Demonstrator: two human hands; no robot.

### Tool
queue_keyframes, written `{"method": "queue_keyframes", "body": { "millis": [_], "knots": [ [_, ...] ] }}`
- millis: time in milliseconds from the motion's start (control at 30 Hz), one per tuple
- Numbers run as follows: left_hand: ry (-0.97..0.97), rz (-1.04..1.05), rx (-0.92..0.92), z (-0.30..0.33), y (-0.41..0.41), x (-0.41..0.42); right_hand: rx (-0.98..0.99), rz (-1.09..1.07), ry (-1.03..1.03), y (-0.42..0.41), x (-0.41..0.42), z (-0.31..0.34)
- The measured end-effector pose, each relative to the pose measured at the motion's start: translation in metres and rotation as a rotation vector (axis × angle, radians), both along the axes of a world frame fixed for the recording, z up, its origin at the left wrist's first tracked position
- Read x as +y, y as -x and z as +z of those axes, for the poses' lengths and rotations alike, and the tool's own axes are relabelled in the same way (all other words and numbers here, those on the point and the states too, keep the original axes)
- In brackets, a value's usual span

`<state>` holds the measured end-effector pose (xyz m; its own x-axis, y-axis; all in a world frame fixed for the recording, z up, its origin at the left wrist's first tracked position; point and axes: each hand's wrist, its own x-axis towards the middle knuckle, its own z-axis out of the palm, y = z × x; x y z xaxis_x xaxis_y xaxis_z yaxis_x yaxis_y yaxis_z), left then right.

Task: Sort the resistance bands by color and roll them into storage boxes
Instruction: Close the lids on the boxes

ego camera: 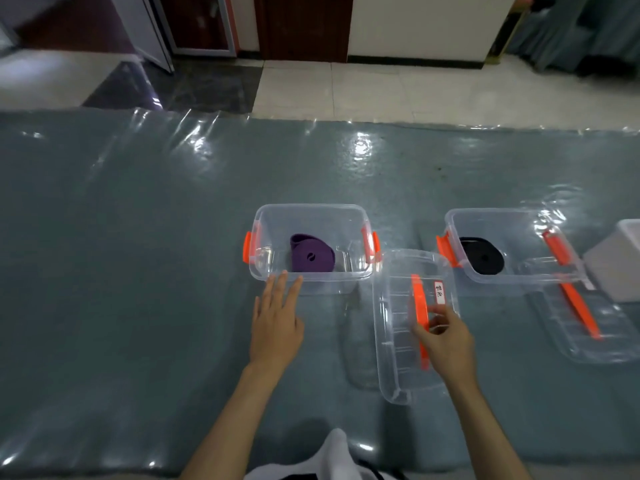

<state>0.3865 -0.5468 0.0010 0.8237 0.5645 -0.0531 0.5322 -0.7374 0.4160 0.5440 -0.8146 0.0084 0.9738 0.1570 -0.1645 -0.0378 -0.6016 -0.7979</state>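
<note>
A rolled purple band (312,258) lies in the left clear box (311,211) with orange latches. A rolled black band (482,256) lies in the right clear box (498,214). My left hand (277,323) is flat, fingers straight, their tips touching the near wall of the left box. My right hand (441,336) pinches the orange handle of a clear lid (393,327) that carries a small white label; the lid is tilted up off the mat, between the two boxes.
A second clear lid with an orange handle (588,327) lies in front of the right box. A white box (620,268) stands at the far right. The glossy teal mat (138,271) covers the floor; tiles lie beyond its far edge.
</note>
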Motion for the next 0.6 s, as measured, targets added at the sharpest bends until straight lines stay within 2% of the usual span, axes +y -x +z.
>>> {"method": "queue_keyframes", "body": {
  "millis": [133, 367, 500, 600],
  "knots": [
    [0.01, -0.003, -0.01, -0.004, 0.002, 0.001, -0.1, 0.096, 0.02, -0.024, 0.034, 0.021],
    [-0.049, -0.066, -0.056, -0.014, 0.01, 0.011, -0.174, 0.358, 0.314, -0.068, 0.129, 0.043],
    [-0.022, -0.114, -0.275, -0.012, 0.013, 0.032, -0.259, 0.474, 0.393, -0.078, 0.182, 0.047],
    [-0.055, -0.037, -0.454, -0.011, 0.008, 0.051, -0.318, 0.577, 0.45, -0.079, 0.215, 0.047]
  ]
}}
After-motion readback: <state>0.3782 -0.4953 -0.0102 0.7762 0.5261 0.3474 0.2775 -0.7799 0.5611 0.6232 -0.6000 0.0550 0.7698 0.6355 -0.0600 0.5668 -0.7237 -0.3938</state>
